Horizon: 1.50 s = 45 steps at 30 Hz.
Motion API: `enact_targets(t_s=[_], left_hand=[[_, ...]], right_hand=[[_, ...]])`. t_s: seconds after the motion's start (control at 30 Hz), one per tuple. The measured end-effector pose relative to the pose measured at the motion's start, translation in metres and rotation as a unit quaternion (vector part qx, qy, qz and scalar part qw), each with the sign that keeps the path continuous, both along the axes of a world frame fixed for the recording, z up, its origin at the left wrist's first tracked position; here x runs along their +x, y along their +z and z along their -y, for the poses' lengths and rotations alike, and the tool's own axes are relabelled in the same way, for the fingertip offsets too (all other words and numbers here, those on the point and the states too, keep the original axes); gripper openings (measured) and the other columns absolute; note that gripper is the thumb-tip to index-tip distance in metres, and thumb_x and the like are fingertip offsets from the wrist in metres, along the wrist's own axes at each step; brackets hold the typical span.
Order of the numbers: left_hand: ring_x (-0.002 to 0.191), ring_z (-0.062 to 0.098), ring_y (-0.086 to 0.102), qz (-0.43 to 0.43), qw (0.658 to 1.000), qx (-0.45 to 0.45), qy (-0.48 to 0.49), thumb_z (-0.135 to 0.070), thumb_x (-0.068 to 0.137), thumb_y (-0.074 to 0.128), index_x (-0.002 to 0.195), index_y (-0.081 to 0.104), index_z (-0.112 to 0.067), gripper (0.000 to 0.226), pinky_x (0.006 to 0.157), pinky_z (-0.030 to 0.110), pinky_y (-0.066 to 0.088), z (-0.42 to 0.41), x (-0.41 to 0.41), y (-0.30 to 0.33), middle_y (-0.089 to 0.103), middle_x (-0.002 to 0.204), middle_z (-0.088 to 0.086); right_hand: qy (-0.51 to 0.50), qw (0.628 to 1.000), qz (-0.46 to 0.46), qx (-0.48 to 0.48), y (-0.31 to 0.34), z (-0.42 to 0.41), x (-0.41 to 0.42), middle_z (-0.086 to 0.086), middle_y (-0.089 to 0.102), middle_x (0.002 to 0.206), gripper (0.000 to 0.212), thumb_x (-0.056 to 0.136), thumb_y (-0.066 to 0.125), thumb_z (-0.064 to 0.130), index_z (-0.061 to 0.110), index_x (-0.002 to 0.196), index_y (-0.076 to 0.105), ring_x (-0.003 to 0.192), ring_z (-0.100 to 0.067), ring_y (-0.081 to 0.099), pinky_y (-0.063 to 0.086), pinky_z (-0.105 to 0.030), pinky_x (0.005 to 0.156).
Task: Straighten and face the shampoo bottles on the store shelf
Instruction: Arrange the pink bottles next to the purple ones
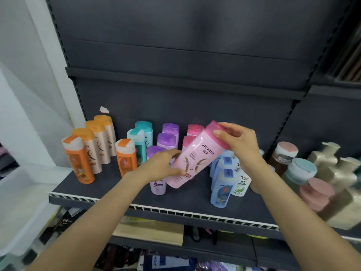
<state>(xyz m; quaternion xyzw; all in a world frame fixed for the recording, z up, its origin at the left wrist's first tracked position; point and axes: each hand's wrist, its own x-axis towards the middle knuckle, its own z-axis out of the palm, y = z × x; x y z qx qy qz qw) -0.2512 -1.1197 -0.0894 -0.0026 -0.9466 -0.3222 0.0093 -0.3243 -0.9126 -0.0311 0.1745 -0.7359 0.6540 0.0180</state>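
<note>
We see soft, even light on the dark shelf point(117, 184) with only faint shadows, a bright white wall point(23, 75) at left, blurry jars point(300, 173) at the right edge, and lines that bend near the corners.

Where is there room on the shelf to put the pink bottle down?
Bare shelf lies along the front edge, between the orange bottle and the purple bottle, and in front of the pink bottle up to the blue bottle. The back rows are crowded.
</note>
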Motion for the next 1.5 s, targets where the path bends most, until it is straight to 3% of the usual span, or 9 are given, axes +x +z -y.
enact_targets(t_s=[0.13,0.3,0.43,0.6,0.83,0.93,1.1,1.27,1.5], left_hand=[[0.103,0.012,0.058,-0.04,0.999,0.021,0.007,-0.032,0.078,0.074,0.123,0.054,-0.022,0.051,0.087,0.025,0.047,0.005,0.004,0.013,0.062,0.115,-0.006],[0.1,0.017,0.054,-0.15,0.977,-0.105,0.108,-0.041,0.077,0.069,0.118,0.053,-0.024,0.047,0.077,0.034,0.048,0.001,0.018,0.022,0.059,0.11,-0.005],[0.11,0.018,0.046,-0.202,0.941,-0.237,0.134,-0.046,0.081,0.065,0.125,0.049,-0.027,0.05,0.076,0.034,0.046,-0.001,0.026,0.033,0.052,0.117,-0.005],[0.111,0.019,0.044,-0.203,0.919,-0.32,0.11,-0.048,0.082,0.064,0.13,0.043,-0.025,0.057,0.074,0.032,0.047,-0.003,0.025,0.039,0.049,0.122,-0.003],[0.098,0.008,0.05,-0.117,0.984,0.009,0.134,-0.038,0.074,0.076,0.126,0.049,-0.026,0.061,0.072,0.017,0.04,0.033,0.024,0.04,0.055,0.112,-0.008],[0.096,0.008,0.061,-0.119,0.963,0.198,0.136,-0.025,0.074,0.078,0.123,0.055,-0.025,0.054,0.076,0.016,0.049,0.045,0.024,0.042,0.064,0.113,-0.004],[0.099,0.008,0.062,-0.177,0.927,0.301,0.14,-0.015,0.071,0.08,0.118,0.059,-0.031,0.054,0.074,0.018,0.054,0.048,0.025,0.044,0.062,0.113,-0.005],[0.113,0.009,0.055,-0.246,0.937,0.22,0.114,-0.012,0.068,0.082,0.109,0.055,-0.05,0.061,0.092,0.029,0.05,0.059,0.03,0.057,0.056,0.122,-0.012],[0.115,-0.008,0.045,-0.284,0.95,0.132,0.008,0.005,0.064,0.08,0.109,0.057,-0.039,0.066,0.082,0.003,0.044,0.052,0.029,0.074,0.047,0.118,-0.013]], right_hand=[[0.019,0.997,0.037,-0.062,0.009,-0.007,0.004,-0.001,0.07,0.107,0.03,0.083,0.07,0.015,0.017,0.113,0.066,0.097,-0.013,0.067,0.055,-0.029,0.085],[0.043,0.991,0.1,-0.08,0.0,-0.004,0.007,-0.005,0.063,0.122,0.04,0.09,0.061,0.024,0.019,0.129,0.055,0.109,-0.014,0.063,0.049,-0.032,0.098],[0.064,0.97,0.192,-0.136,-0.011,0.01,0.013,-0.005,0.061,0.123,0.052,0.087,0.064,0.034,0.016,0.133,0.047,0.101,-0.013,0.067,0.057,-0.025,0.081],[-0.001,0.944,0.212,-0.253,-0.011,0.023,0.015,-0.006,0.063,0.105,0.04,0.085,0.069,0.018,0.013,0.122,0.056,0.086,-0.015,0.065,0.06,-0.028,0.068],[-0.004,0.921,0.21,-0.329,-0.011,0.024,0.006,-0.005,0.062,0.104,0.037,0.087,0.065,0.013,0.015,0.123,0.056,0.09,-0.016,0.063,0.059,-0.03,0.067],[0.011,0.908,0.22,-0.357,-0.013,0.023,0.001,-0.005,0.061,0.104,0.034,0.091,0.059,0.013,0.018,0.123,0.054,0.09,-0.016,0.063,0.057,-0.026,0.062],[0.068,0.888,0.282,-0.356,-0.022,0.024,-0.002,-0.011,0.067,0.111,0.034,0.091,0.057,0.014,0.005,0.124,0.055,0.095,-0.016,0.068,0.059,-0.025,0.069],[0.128,0.903,0.325,-0.249,-0.036,0.019,-0.007,-0.011,0.068,0.114,0.035,0.089,0.059,0.004,0.006,0.124,0.058,0.093,-0.017,0.07,0.058,-0.024,0.07],[0.119,0.888,0.372,-0.243,-0.043,0.037,-0.008,-0.012,0.065,0.106,0.032,0.091,0.055,0.001,0.013,0.12,0.059,0.097,-0.023,0.062,0.056,-0.034,0.079]])
